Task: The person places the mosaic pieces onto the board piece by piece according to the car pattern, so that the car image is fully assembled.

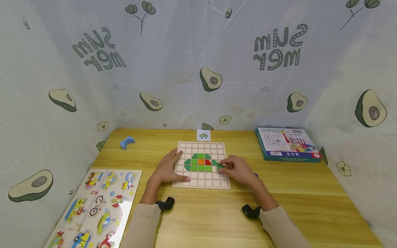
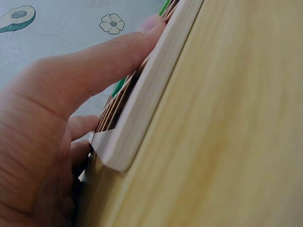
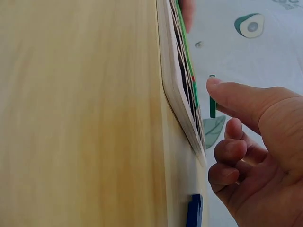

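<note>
Nearest the viewer, two beige sleeves reach forward over the wooden tabletop (image 1: 294, 203), each wrist carrying a small black camera. At the near left lies one vehicle puzzle board (image 1: 96, 210), printed with cartoon cars, planes and bikes.

Past the wrists sits one pale wooden grid board (image 1: 201, 164), square and ruled into small cells, lying flat in the middle of the tabletop. On it a flat tile picture (image 1: 201, 162) is laid out: green squares with rounded green pieces at both sides, and one orange and one red tile in its middle.

The left hand (image 1: 169, 168) rests flat on the board's left edge, fingers straight and relaxed, the thumb along the near rim. The right hand (image 1: 237, 169) hovers over the board's right side, thumb and forefinger pinching one thin green tile (image 1: 220, 166) just beside the picture's right end; the other fingers are curled in.

Behind the board stands one small pattern card (image 1: 203, 135). Far left lies one blue arch block (image 1: 127, 142), far right one printed box (image 1: 288, 144)
</note>
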A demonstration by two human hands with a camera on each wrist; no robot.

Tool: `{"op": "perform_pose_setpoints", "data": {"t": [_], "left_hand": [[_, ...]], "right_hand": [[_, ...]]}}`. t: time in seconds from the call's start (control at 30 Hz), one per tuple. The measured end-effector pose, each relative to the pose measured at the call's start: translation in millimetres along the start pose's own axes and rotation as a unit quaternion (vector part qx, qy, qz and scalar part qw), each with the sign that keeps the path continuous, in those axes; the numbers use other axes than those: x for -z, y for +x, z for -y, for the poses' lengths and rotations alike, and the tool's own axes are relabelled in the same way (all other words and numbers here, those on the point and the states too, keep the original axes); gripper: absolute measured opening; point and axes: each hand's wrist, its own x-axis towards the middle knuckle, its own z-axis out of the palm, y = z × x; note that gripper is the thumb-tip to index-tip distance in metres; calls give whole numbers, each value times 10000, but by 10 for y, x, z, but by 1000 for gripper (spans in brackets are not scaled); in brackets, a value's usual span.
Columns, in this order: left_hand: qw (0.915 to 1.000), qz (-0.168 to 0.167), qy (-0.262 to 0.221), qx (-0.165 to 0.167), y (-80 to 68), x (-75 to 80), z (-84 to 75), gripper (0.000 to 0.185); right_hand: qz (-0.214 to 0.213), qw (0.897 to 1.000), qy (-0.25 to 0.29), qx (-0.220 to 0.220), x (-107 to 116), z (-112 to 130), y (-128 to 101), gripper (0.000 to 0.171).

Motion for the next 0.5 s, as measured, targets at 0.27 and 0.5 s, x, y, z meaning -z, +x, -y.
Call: {"op": "perform_pose_setpoints", "data": {"t": [0.27, 0.5], "left_hand": [[10000, -3, 21, -7, 4, 2, 4, 124], [10000, -12, 29, 8, 0, 4, -9, 124]], "right_hand": [[51, 9998, 133, 124, -94, 32, 53, 21], [150, 9998, 161, 36, -119, 72, 69, 21]]}}
